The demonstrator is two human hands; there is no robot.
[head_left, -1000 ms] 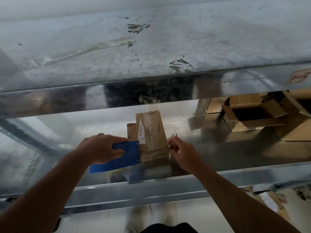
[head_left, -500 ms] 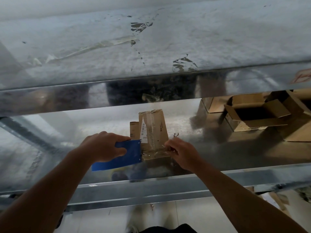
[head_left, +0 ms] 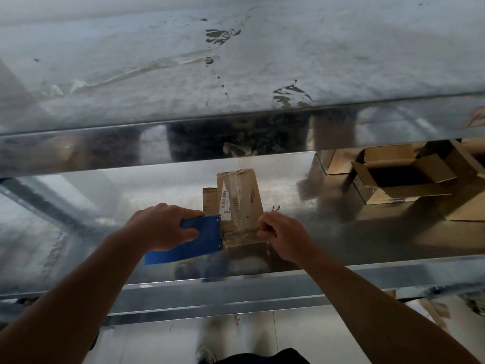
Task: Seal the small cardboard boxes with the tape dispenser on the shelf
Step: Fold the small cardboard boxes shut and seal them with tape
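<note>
Blue tape dispenser (head_left: 189, 239), gripped by the left hand (head_left: 160, 227) against the small cardboard box (head_left: 241, 200) on the metal shelf (head_left: 328, 232); the right hand (head_left: 282, 236) pinches the tape strip (head_left: 242, 230) at the box's right edge, where steady tension should prevent wrinkles.

This looks like a stockroom or warehouse packing bay. Two tiers of scuffed galvanised steel racking fill the view. The upper shelf (head_left: 341, 48) carries stuck-down scraps of old clear tape (head_left: 168, 64). The lower shelf (head_left: 110, 206) holds a taped, barcode-labelled carton (head_left: 245, 206) near its front edge and open cartons (head_left: 401, 185) towards its right end.
</note>
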